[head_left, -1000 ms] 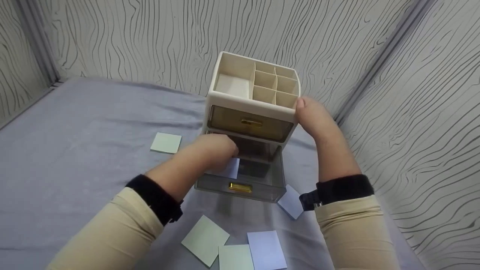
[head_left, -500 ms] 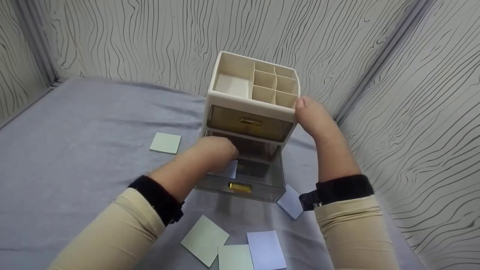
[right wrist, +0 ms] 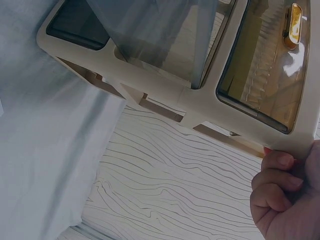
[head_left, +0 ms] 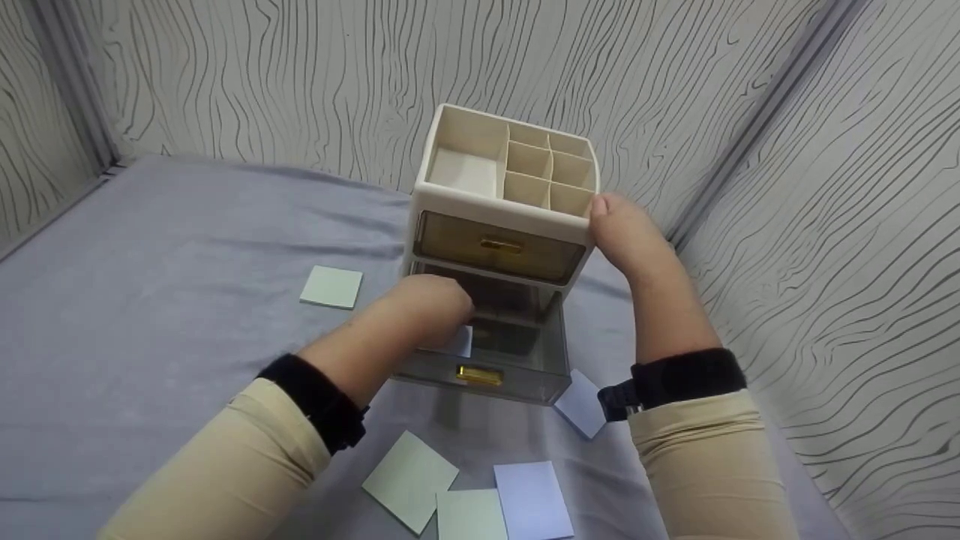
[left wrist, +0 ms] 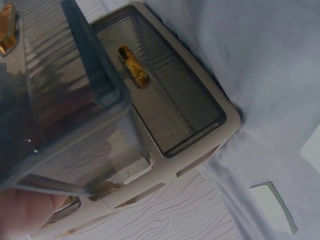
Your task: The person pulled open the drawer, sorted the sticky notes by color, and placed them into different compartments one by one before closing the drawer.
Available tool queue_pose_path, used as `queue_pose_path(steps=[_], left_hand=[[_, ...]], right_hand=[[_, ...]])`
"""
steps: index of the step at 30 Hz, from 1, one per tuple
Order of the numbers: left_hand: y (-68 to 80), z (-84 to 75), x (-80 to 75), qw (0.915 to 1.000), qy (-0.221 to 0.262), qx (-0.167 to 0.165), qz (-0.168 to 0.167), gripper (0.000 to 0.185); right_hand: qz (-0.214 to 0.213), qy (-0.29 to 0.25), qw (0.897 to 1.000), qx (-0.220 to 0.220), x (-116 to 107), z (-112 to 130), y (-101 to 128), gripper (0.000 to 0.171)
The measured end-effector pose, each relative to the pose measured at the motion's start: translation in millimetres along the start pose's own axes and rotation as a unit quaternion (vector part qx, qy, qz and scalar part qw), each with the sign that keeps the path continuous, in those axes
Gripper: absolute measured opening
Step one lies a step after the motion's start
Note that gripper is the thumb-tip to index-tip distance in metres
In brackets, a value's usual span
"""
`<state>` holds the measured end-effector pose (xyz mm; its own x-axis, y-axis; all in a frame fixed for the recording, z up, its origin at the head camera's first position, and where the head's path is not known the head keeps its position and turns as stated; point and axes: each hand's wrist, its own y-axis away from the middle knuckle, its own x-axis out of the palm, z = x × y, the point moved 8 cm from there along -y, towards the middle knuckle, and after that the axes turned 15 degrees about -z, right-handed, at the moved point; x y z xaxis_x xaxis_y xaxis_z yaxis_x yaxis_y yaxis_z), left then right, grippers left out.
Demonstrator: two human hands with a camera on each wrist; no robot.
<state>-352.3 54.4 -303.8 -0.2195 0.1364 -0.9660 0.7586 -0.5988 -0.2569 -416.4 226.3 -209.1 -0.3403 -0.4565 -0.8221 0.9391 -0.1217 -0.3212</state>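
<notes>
Here, head view: the left hand (head_left: 431, 307) is inside the pulled-out lower drawer (head_left: 517, 379) of the cream organizer (head_left: 502, 199), on top of a pale sticky note (head_left: 460, 341) that lies at the left side of the drawer floor.
Direction from the grip: the note is directly under and a little in front of the left fingers; the drawer's long axis goes toward the person, out from the organizer.
Left grip: the fingers are hidden behind the back of the hand, so I cannot tell if they pinch the note or only press it.
Right hand (head_left: 626, 232): it holds the upper right corner of the organizer, fingers bent around the edge.
Nearer hand: the left one.
Counter (head_left: 187, 247): more notes lie in front of the drawer.

Left wrist view: the smoky drawer wall (left wrist: 75, 125) fills the frame; the note is not visible.

Right wrist view: curled fingers (right wrist: 277, 182) grip the organizer corner (right wrist: 295, 140).
</notes>
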Motion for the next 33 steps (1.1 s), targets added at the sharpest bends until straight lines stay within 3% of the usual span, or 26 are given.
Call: queue_pose_path(steps=[10,17,25,33], left_hand=[[3.5,-1.7,-1.3,0.9995,-0.016,0.027,0.003,0.014],[10.7,-3.0,-13.5,0.9978,0.037,0.055,0.005,0.010],[25.7,-2.6,-36.3,0.9894,0.093,0.110,-0.012,0.005],[42.0,14.5,-52.8,0.9875,0.115,0.098,-0.046,0.014]], right_hand=[[-0.002,0.009,1.000,-0.013,1,0,-1,0.033],[-0.004,0.011,1.000,-0.015,-1,1,-1,0.032],[0.004,0.008,1.000,-0.021,0,3,1,0.036],[-0.003,0.014,1.000,-0.017,-1,2,1,0.036]])
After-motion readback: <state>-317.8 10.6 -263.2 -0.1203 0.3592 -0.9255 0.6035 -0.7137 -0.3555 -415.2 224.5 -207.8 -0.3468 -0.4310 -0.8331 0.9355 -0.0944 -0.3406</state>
